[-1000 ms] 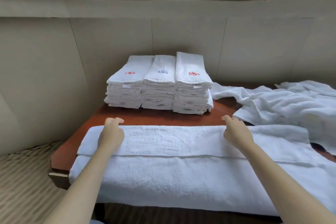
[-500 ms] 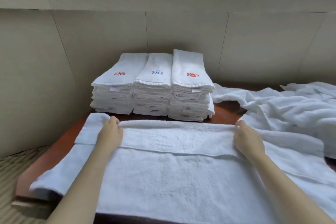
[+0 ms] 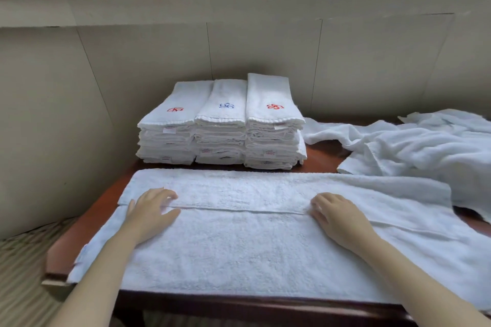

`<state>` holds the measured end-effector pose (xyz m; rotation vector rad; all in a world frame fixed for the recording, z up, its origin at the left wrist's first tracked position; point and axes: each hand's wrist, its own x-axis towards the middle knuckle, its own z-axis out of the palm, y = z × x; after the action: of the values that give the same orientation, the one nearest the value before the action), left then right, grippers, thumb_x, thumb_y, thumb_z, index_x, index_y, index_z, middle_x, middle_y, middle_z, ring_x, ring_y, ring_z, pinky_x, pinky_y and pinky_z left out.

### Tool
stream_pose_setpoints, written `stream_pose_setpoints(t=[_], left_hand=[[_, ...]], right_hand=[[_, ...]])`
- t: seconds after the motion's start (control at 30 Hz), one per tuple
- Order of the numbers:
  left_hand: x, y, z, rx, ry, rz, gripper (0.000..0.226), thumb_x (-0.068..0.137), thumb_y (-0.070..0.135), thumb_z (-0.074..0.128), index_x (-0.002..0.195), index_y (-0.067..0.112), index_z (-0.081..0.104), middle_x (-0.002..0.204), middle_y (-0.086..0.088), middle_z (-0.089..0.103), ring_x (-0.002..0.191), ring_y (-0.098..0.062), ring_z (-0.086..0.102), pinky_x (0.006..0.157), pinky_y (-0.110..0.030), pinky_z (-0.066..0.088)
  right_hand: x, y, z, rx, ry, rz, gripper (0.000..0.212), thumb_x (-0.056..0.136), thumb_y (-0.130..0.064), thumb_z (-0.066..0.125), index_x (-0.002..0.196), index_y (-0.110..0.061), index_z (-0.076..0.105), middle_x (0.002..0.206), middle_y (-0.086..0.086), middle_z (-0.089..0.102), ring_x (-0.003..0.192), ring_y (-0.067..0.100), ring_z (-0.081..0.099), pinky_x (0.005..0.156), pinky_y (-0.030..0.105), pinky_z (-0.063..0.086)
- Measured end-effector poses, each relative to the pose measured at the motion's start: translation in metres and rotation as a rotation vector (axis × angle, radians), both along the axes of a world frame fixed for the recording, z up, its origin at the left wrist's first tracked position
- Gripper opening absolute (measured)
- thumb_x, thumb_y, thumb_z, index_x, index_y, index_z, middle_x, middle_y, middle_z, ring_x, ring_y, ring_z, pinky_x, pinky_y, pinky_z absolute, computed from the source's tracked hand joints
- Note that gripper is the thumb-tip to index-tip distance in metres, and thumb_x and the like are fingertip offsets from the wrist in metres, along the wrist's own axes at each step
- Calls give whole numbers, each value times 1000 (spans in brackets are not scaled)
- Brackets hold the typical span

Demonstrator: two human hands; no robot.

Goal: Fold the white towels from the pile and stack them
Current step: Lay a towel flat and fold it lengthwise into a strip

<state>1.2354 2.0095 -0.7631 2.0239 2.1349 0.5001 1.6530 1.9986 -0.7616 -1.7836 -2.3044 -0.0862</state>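
Both hands lie flat, fingers relaxed, on the towel (image 3: 239,241) spread across the near table (image 3: 322,156): left hand (image 3: 150,212), right hand (image 3: 336,216). Folded stacks (image 3: 220,125) stand beyond; the pile (image 3: 414,146) lies far right.

Three stacks of folded towels (image 3: 220,125), one spread towel (image 3: 239,249), one loose pile (image 3: 425,146), two hands (image 3: 151,211) (image 3: 338,219).

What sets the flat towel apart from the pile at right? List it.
The towel lies smooth with one long fold, the left hand and right hand resting on it; the pile is crumpled and untouched. The towel is nearer; the pile sits farther back. Both are white.
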Motion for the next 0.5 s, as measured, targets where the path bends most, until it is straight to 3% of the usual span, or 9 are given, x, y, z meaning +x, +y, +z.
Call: stream_pose_setpoints(t=[0.1, 0.2, 0.3, 0.43, 0.5], left_hand=[[7, -2, 0, 149, 30, 11, 3, 95, 35, 51, 97, 35, 52, 118, 3, 54, 109, -19, 49, 99, -43, 31], [12, -5, -1, 264, 63, 0, 6, 95, 23, 53, 96, 20, 58, 105, -2, 55, 95, -23, 52, 89, -40, 35], [15, -12, 1, 366, 113, -26, 6, 91, 11, 55, 88, 13, 58, 92, -2, 54, 83, -24, 51, 85, -39, 35], [15, -19, 5, 264, 143, 0, 14, 94, 18, 45, 90, 20, 58, 96, 3, 60, 85, -16, 50, 87, -35, 36], [19, -24, 9, 190, 150, 14, 20, 96, 28, 38, 101, 22, 56, 112, 3, 59, 101, -18, 53, 90, -35, 39]], right_hand=[[-2, -7, 4, 79, -42, -5, 26, 102, -30, 36, 111, -18, 56, 114, -4, 57, 106, 19, 52, 85, 27, 38], [-7, -16, 10, 148, -61, 4, 11, 88, -2, 52, 92, -9, 59, 92, 4, 60, 85, 27, 57, 75, 32, 41], [-4, -20, 9, 333, 47, 31, 27, 63, 15, 70, 71, -7, 56, 66, 6, 56, 58, 30, 55, 59, 39, 48], [-1, -20, 3, 207, 5, -30, 5, 85, -6, 58, 83, -9, 60, 82, 5, 61, 80, 32, 58, 81, 40, 44], [-5, -20, 4, 160, -69, -71, 18, 97, -22, 42, 100, -15, 58, 103, 1, 60, 98, 26, 56, 91, 35, 37]])
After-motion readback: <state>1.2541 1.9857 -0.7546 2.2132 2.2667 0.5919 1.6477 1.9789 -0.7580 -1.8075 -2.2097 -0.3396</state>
